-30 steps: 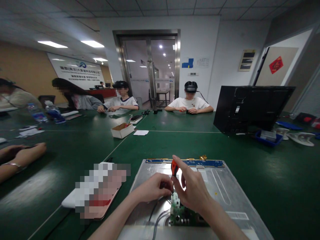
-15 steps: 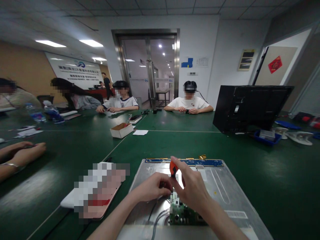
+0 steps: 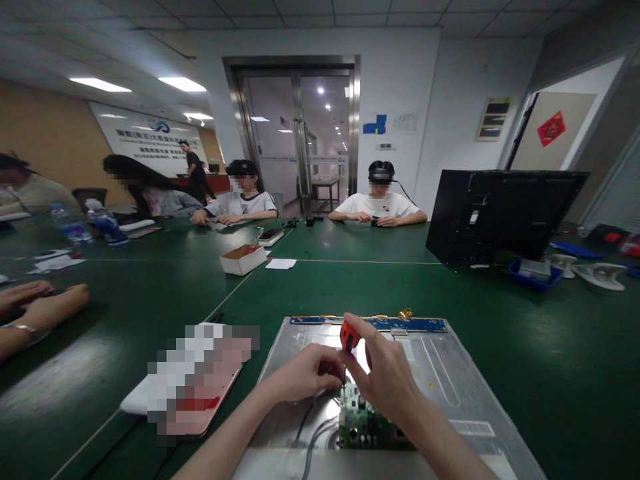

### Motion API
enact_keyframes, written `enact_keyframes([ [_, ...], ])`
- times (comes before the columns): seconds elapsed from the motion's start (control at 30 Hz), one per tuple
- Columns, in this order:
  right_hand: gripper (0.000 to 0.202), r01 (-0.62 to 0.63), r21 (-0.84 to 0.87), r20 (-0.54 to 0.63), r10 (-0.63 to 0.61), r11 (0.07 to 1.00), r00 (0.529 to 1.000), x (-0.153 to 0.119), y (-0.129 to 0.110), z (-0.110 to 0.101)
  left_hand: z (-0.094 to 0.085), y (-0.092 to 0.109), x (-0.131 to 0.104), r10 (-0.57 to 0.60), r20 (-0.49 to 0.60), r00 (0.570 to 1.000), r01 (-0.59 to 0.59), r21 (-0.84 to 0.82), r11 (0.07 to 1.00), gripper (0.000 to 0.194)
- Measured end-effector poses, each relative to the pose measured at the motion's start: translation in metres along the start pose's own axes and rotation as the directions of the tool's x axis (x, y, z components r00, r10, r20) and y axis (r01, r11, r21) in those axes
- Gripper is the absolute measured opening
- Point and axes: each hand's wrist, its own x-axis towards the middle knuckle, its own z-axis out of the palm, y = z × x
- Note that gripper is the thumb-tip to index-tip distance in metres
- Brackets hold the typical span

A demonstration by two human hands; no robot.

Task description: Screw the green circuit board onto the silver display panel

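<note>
My right hand (image 3: pixel 387 367) is closed around a small screwdriver (image 3: pixel 349 337) with an orange and black handle. It stands nearly upright, its tip down at the left edge of a green circuit board (image 3: pixel 367 427). My left hand (image 3: pixel 313 370) is pinched close beside the screwdriver's shaft; what its fingertips hold, if anything, is hidden. The board sits on the back of a flat silver metal panel (image 3: pixel 477 387), partly covered by my right hand and wrist. Grey cables (image 3: pixel 315 440) run off the board's left side.
A blue strip board (image 3: pixel 425 325) lines the panel's far edge. Left of the panel lie a pink phone (image 3: pixel 220 393) and a white object (image 3: pixel 137 398). Beyond are a small open box (image 3: pixel 243 260) and a black monitor (image 3: pixel 500 217). Several people sit around the green table (image 3: pixel 370 283).
The orange handle has turned and shifted slightly right in my right hand's fingers. My left hand stays where it was. A standing person in the background has moved left.
</note>
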Motion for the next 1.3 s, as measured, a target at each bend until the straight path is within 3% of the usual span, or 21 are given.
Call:
enact_keyframes([
  [0.33,0.053,-0.040,0.024,0.074,0.038,0.999,0.997,-0.0038,-0.0027,-0.0017,0.0025,-0.0040,0.0013,0.014,0.037,0.999,-0.012,-0.068,0.998,0.008],
  [0.63,0.045,-0.018,0.005,0.022,0.018,1.000,1.000,-0.0009,-0.0008,0.0026,0.0004,-0.0003,0.0012,0.027,0.019,0.999,-0.026,-0.068,0.997,0.007],
  [0.93,0.057,-0.016,0.003,0.125,0.015,1.000,0.992,-0.0037,-0.0033,-0.0001,0.0001,-0.0018,0.0021,0.003,0.061,0.998,0.000,-0.055,0.998,0.005],
  [1.3,0.045,0.039,-0.045,0.042,-0.037,0.998,0.998,0.0006,-0.0035,0.0010,0.0015,-0.0009,0.0005,0.002,-0.015,1.000,-0.001,0.024,1.000,0.004],
])
